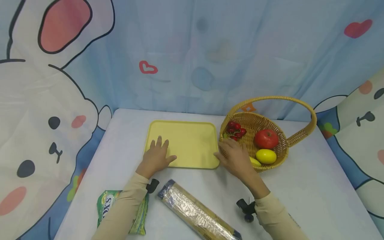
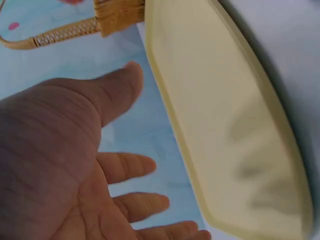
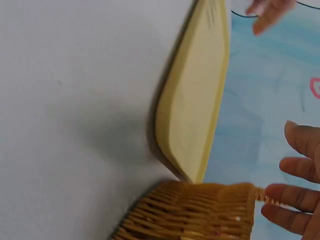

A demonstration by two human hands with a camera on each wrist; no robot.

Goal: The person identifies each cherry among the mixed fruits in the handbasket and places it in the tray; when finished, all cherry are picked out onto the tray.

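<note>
A shallow yellow tray lies toward the back of the white table. My left hand hovers over its front left part, fingers spread and holding nothing; the left wrist view shows the palm and finger shadows on the tray. Between the tray and a wicker basket is my right hand, its fingers apart and overlapping the basket's left rim. Inside the basket lie red cherries, a red round fruit, a lemon and another yellow fruit, partly hidden by the right hand.
A long narrow package in shiny clear wrap lies slantwise at the front. Left of it, a green packet is partly covered by my left sleeve. The basket's tall handle arches upward. A printed curtain hangs behind the table.
</note>
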